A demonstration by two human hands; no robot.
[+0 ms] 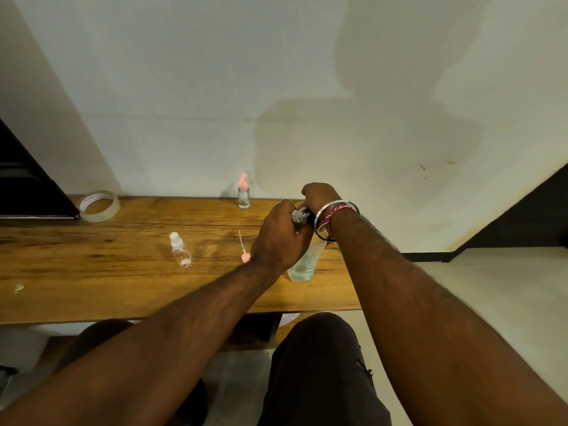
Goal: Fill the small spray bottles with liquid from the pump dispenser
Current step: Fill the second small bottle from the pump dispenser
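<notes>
Fingers of my left hand (278, 238) were wrapped round a small spray bottle (298, 216), holding its open neck up under the spout of the pump dispenser (304, 262). My right hand (319, 195) sat closed on top of the pump head, wrist bent down, ready to press. I judged this to be the filling step itself; the next press called for a steady, gentle push with the neck kept under the spout. Left of my wrist lay a pink sprayer cap (245, 256) with its tube. Farther left a capped bottle (180, 252) waited; another bottle (244, 193) stood by the wall.
</notes>
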